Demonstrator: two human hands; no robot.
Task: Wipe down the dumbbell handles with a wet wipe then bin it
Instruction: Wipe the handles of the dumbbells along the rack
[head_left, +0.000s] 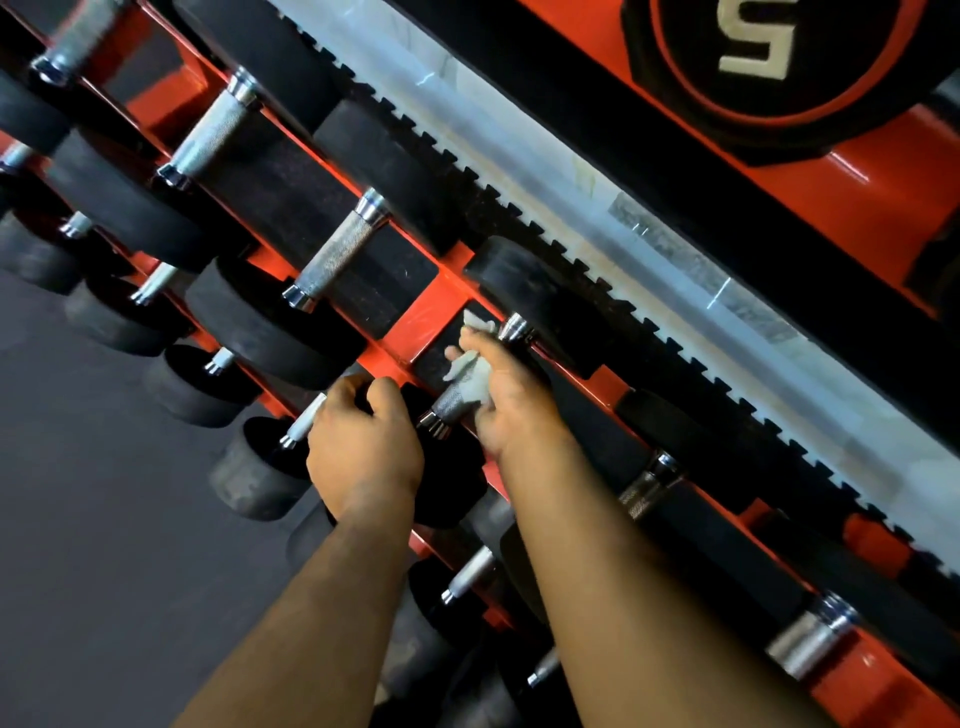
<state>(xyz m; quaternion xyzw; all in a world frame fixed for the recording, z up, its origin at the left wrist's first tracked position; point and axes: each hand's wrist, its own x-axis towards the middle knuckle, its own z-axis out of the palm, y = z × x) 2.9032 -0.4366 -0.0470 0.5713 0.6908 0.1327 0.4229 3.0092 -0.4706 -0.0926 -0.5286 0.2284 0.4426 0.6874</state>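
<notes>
Both forearms reach to the red rack (415, 317): right hand (511, 400) wraps the wet wipe (475, 376) around a dumbbell handle (449, 405), left hand (363, 441) grips the adjoining black dumbbell head (447, 467) at the rack's front edge.

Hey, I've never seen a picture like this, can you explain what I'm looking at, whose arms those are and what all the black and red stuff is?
This is one picture from a camera worn on a person's head, looking down at their own two arms. The red frame is a dumbbell rack, and the black round blocks are dumbbell heads joined by shiny metal handles, such as this one. The right hand is wrapped around a wet wipe on the handle of one dumbbell. The left hand grips that dumbbell's near black head. More dumbbells sit on a lower row, above a dark floor.
</notes>
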